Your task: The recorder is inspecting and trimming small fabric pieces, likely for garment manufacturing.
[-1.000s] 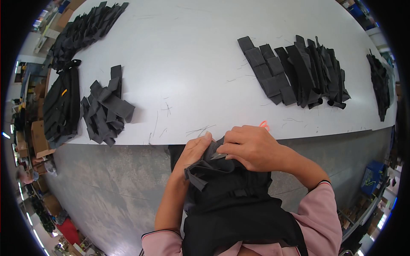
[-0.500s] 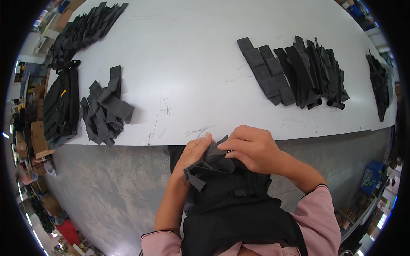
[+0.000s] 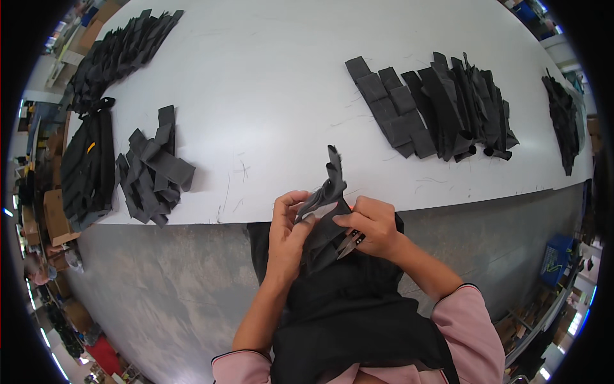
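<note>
Just off the table's front edge, above my black apron, both hands work on a dark grey fabric piece [image 3: 332,181]. My left hand [image 3: 288,227] pinches its left side between thumb and fingers. My right hand [image 3: 376,225] is closed with a pair of thread snips [image 3: 350,244] tucked in it, blades pointing down and left. The thumb and forefinger of that hand also grip the fabric's right side. One end of the fabric stands up over the table edge; its lower part hangs between my hands against the apron.
On the white table [image 3: 268,96] lie a loose pile of grey fabric strips [image 3: 157,166] at left, overlapping rows of strips [image 3: 441,109] at right, and another heap [image 3: 125,54] at far left. A black bag [image 3: 89,163] rests at the left edge, dark fabric [image 3: 561,125] at the right.
The fabric has been turned and lifted, its end now standing above the table edge. My hands have moved slightly apart, and the snips' blades now show below my right hand.
</note>
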The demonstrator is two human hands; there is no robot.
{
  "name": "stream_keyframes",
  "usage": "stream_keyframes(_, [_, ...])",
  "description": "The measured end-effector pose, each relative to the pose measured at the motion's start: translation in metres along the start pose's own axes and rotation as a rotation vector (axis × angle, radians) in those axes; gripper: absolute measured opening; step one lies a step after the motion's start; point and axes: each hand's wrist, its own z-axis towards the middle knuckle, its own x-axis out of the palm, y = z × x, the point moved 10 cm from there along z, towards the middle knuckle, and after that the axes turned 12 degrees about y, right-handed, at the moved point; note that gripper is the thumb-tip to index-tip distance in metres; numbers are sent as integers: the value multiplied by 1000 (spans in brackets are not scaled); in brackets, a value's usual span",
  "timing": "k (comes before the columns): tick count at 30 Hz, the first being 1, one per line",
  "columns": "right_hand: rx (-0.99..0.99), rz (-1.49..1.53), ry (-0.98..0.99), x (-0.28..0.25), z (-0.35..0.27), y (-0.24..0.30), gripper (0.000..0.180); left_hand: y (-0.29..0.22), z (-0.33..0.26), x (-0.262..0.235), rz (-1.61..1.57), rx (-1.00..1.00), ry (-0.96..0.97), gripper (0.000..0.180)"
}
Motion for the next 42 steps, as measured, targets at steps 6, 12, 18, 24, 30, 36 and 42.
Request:
stream_keyframes(6, [218, 345, 64, 27, 4, -40, 26, 28, -9, 2, -208, -86, 30, 60])
stream_keyframes(12, [445, 486, 137, 14, 2, -24, 33, 32, -10, -12, -241, -15, -156, 55])
stream_keyframes(18, [245, -129, 273, 2, 7, 12, 36, 30, -10, -19, -227, 10, -225, 55])
stream_keyframes(24, [176, -270, 312, 11, 16, 23, 35, 27, -10, -18, -180, 45, -221, 55])
stream_keyframes(30, [184, -287, 301, 14, 17, 27, 30, 23, -12, -17, -175, 62, -240, 54])
stream_keyframes(36, [237, -296, 307, 14, 12, 22, 28, 28, -10, -15, -200, 31, -235, 54])
stream_keyframes(42, [299, -151, 278, 0, 15, 23, 27, 34, -9, -21, -213, 14, -239, 55])
